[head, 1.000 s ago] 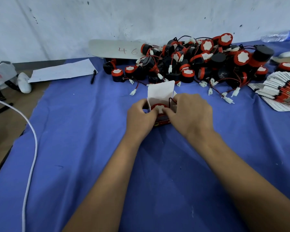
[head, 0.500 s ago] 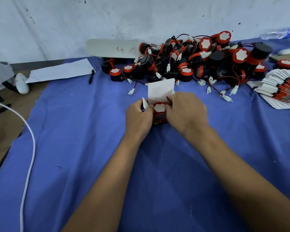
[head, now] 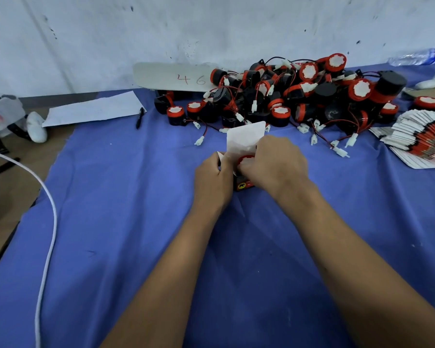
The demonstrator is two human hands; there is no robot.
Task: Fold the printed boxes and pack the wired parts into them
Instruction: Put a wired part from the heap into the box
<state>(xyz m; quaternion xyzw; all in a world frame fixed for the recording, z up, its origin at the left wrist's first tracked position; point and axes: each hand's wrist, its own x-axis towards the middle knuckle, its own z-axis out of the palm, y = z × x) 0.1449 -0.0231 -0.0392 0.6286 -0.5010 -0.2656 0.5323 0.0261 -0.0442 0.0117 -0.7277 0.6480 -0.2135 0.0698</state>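
Observation:
A small printed box (head: pixel 244 185) stands on the blue cloth (head: pixel 126 197) at the middle, its white lid flap (head: pixel 245 135) upright behind it. A red and black wired part (head: pixel 246 160) with a white top sits in the box's open mouth. My left hand (head: pixel 212 179) grips the box's left side and side flap. My right hand (head: pixel 274 164) holds the right side, fingers pressing on the part. A big pile of the same wired parts (head: pixel 299 96) lies behind. Flat printed boxes (head: pixel 422 144) are fanned at the right edge.
A white card marked 46 (head: pixel 173 76) leans on the wall. A sheet of paper (head: pixel 93 110) and a black pen (head: pixel 140 118) lie at back left. A white cable (head: pixel 48 222) runs down the left side. A plastic bottle (head: pixel 414 56) lies at back right.
The part has gone deeper into the box and its wire is no longer seen outside. My right fingers have moved over the part, and the left side flap now shows by my left hand.

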